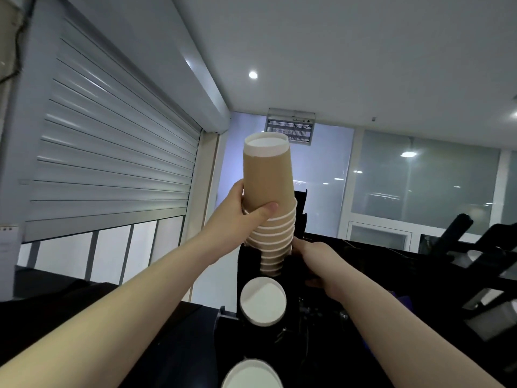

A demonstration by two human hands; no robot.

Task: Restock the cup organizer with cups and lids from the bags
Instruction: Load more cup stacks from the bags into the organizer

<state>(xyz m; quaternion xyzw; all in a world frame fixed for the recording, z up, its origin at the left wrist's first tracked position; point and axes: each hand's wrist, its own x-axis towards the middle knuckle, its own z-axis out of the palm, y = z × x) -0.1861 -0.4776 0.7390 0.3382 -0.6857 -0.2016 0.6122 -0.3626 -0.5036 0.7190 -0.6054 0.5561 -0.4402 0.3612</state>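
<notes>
Our left grip [246, 211] held the paper cup stack [267, 177], half into the organizer [247, 273] below it; how our right grip [316, 256] held, we couldn't tell.

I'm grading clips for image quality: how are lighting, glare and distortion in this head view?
Head view: wide-angle skews the roller shutter; the ceiling spotlight blows out and glare spots dot the glass partition; the black cup organizer is underexposed, detail lost; the stack of paper cups in the left hand reads clear.
</notes>
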